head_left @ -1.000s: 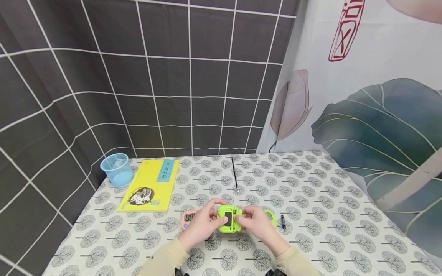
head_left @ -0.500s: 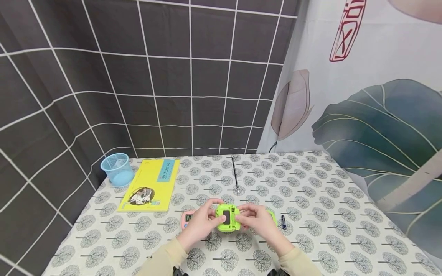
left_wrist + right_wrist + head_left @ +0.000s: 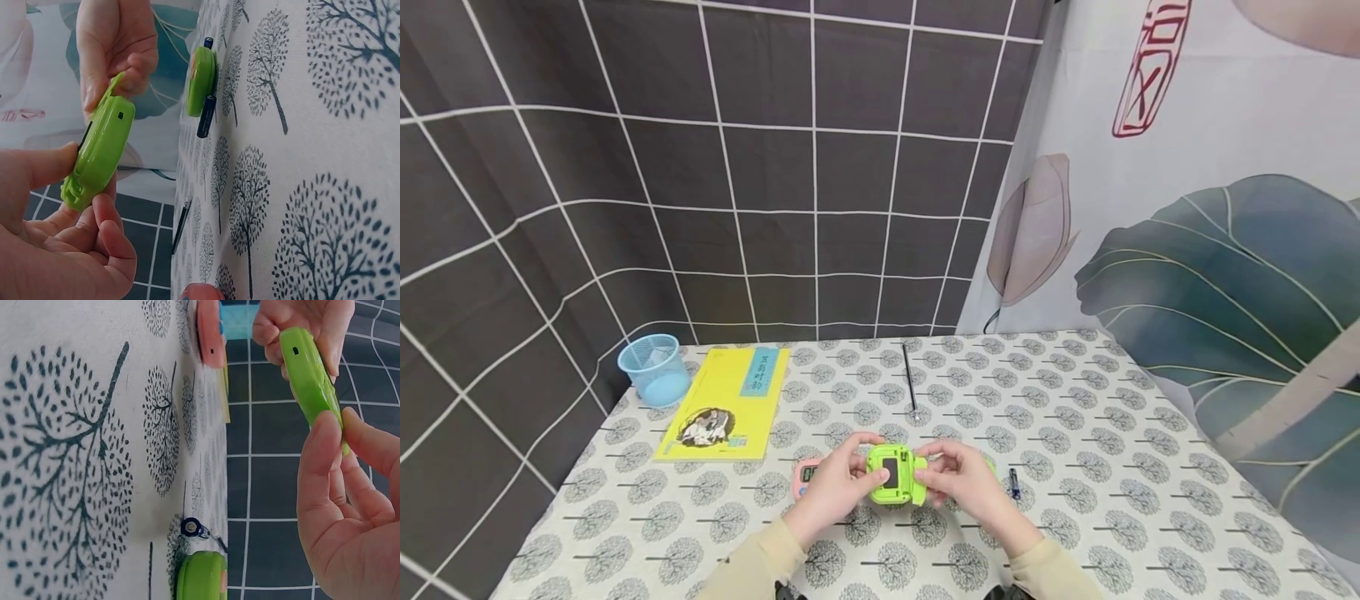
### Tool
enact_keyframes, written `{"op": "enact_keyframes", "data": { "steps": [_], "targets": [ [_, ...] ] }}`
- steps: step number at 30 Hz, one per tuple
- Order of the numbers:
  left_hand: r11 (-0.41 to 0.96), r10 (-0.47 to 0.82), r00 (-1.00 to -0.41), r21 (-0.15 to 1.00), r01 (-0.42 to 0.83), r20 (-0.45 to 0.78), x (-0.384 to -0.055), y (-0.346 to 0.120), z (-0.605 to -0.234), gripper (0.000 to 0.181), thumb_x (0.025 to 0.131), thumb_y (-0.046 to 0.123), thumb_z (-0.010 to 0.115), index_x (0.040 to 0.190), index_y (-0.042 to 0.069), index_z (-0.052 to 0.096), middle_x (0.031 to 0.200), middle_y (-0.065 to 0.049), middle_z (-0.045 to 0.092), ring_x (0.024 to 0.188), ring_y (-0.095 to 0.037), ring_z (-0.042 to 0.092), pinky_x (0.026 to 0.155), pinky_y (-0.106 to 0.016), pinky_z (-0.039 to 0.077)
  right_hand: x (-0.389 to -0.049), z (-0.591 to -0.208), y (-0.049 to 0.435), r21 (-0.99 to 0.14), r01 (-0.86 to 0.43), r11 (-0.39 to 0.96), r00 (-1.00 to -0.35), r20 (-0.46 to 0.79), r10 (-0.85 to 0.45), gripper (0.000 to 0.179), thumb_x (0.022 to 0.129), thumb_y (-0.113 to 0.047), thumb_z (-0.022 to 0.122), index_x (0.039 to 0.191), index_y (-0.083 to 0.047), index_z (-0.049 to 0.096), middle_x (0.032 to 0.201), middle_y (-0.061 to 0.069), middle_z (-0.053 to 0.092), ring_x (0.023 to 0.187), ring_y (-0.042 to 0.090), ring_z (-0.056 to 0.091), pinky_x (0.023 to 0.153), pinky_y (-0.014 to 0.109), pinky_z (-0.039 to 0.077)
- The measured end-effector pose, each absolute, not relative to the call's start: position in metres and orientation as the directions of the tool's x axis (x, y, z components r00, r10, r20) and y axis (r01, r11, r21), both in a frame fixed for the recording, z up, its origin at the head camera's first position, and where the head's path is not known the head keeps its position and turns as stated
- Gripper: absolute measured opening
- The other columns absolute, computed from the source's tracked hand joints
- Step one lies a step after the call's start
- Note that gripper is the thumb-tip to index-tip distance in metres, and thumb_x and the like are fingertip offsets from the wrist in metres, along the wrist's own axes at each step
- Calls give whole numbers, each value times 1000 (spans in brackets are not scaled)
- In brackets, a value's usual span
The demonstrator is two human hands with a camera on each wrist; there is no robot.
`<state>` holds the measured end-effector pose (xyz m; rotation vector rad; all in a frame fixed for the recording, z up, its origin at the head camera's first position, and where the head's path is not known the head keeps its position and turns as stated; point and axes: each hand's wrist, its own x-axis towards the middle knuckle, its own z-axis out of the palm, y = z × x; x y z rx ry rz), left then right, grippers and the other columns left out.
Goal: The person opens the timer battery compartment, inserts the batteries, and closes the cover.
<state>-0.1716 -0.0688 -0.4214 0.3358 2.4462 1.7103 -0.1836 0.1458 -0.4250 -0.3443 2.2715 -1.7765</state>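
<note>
My left hand [image 3: 833,482] holds a lime-green digital timer [image 3: 880,492] by its left side, back towards me. Its thumb lies on the dark rectangle on the back. The fingers and thumb of my right hand [image 3: 964,483] pinch a small green battery cover [image 3: 919,493] at the timer's right edge. That cover tilts outward from the body in the left wrist view; whether it is fully detached I cannot tell. Both hands are above the table. Behind my right hand lies a second green timer [image 3: 201,81], with dark batteries [image 3: 206,117] near it. Beside my left hand lies a pink timer [image 3: 807,473].
A yellow book [image 3: 730,400] lies at the back left, next to a light-blue mesh basket [image 3: 658,375]. A thin black stick [image 3: 910,379] lies further back in the middle. The tree-patterned tablecloth [image 3: 1120,500] reaches the dark grid curtain [image 3: 767,167].
The green cover has swung outward at the timer's right edge, with my right hand pinching it. The timer has shifted slightly left in my left hand.
</note>
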Motion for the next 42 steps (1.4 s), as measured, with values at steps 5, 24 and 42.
{"op": "enact_keyframes", "data": {
  "steps": [5,24,42],
  "targets": [
    [329,252,-968,940,93,8,-172,-70,-421,45,85,20,69,126,14,52,78,-2,64,66,-20,57,56,-27,48,-183,-427,149,-976,-12,217,-925,-71,-373,31,83,-12,70,108,4,61,74,7,65,58,13,60,53,27,54],
    [322,257,-966,943,85,0,-172,-70,-421,45,84,18,70,125,14,53,76,-1,63,66,-17,57,55,-25,48,-170,-436,153,-813,-155,562,-860,-169,-482,7,80,0,69,79,-4,63,55,4,59,46,12,55,45,28,51],
    [308,246,-969,948,76,-2,-170,-70,-424,47,83,20,71,126,14,53,77,-2,61,66,-13,56,56,-25,49,-169,-440,150,-731,-203,652,-895,-131,-426,13,73,1,72,73,-7,62,53,0,56,43,10,52,41,23,46]
  ]
}}
